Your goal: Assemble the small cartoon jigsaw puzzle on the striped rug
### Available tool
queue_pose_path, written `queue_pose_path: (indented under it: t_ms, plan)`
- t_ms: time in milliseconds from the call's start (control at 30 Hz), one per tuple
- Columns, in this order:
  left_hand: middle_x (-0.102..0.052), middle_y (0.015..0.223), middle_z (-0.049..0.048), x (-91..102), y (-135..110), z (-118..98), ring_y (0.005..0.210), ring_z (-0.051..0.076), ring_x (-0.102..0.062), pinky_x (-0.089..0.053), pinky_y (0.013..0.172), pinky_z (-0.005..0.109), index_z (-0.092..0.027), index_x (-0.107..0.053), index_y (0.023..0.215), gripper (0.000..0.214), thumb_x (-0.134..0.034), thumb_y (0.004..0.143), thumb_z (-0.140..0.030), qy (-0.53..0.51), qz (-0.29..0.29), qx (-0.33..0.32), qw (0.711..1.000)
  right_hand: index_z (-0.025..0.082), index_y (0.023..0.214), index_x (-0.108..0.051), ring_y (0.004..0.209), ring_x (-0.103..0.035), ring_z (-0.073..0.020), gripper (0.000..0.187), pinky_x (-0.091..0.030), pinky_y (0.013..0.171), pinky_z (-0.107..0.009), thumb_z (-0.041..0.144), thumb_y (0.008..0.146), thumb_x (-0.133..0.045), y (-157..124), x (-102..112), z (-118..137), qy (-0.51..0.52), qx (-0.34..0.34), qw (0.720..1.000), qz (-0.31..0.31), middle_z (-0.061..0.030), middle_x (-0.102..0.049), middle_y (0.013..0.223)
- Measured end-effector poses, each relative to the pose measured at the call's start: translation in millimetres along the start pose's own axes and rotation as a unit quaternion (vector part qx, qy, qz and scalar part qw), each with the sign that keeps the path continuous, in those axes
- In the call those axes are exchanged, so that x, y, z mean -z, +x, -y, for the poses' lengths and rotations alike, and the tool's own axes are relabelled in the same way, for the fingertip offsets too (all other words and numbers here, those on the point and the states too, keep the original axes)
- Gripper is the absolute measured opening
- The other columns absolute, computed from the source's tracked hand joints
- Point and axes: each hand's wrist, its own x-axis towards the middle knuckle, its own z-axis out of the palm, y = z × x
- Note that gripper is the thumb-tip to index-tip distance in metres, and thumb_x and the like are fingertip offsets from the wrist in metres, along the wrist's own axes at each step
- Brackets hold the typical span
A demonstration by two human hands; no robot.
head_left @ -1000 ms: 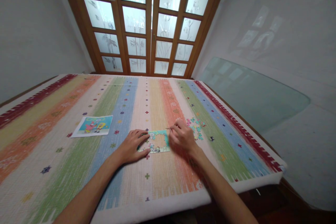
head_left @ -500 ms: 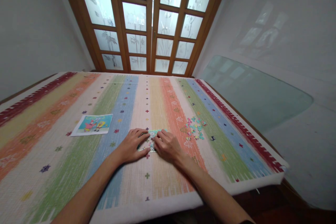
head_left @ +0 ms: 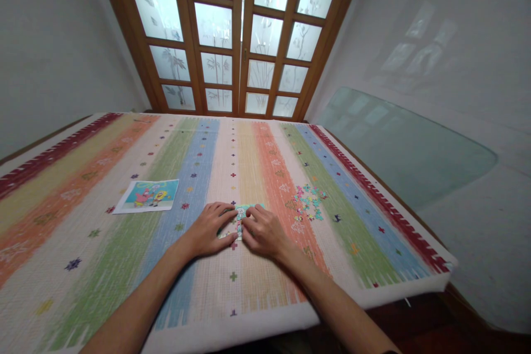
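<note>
A partly assembled jigsaw puzzle [head_left: 240, 212] lies flat on the striped cloth, mostly covered by my hands. My left hand [head_left: 210, 229] rests at its left side, thumb and fingers apart, the fingertips touching its edge. Over the puzzle's right part is my right hand [head_left: 265, 232], its fingers curled and pinched on a small puzzle piece that they mostly hide. Farther right, loose puzzle pieces [head_left: 309, 201] in turquoise, pink and yellow lie scattered in a cluster. A printed cartoon picture [head_left: 149, 197] with yellow and pink figures lies to the left.
The large table wears a striped cloth [head_left: 215, 282], its front edge close to my forearms. Wooden doors with frosted panes [head_left: 219, 69] stand beyond the far edge. A pale glass panel [head_left: 406, 144] is at the right wall.
My right hand has shifted very slightly left over the puzzle, with its fingers a little changed in pose. My left hand stays in place. The view has moved a touch.
</note>
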Motion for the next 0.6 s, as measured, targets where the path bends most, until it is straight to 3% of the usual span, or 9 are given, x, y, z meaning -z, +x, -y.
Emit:
queue_pose_path:
  t_ms: [167,600]
  plan:
    - [-0.066,0.129,0.0117,-0.7,-0.7,0.6,0.122,0.031,-0.058,-0.046,0.106,0.049,-0.022,-0.064,0.132,0.045,-0.068,0.09,-0.038,-0.005,-0.005,0.003,1.0,0.019,0.095,-0.072,0.093,-0.056,-0.0245,0.013,-0.047,0.084,-0.041,0.018,0.092,-0.059,-3.7,-3.3,-4.9,0.071,0.033,0.997,-0.014,-0.009,-0.074,0.107]
    - [-0.066,0.13,0.0123,0.5,0.4,0.3,0.123,0.032,-0.058,-0.046,0.106,0.05,-0.023,-0.065,0.131,0.044,-0.067,0.09,-0.039,-0.008,0.0,0.003,1.0,0.019,0.103,-0.071,0.1,-0.054,-0.0257,0.013,-0.043,0.086,-0.042,0.019,0.095,-0.062,-5.4,1.4,-1.8,0.073,0.026,0.997,0.029,-0.0075,-0.075,0.11]
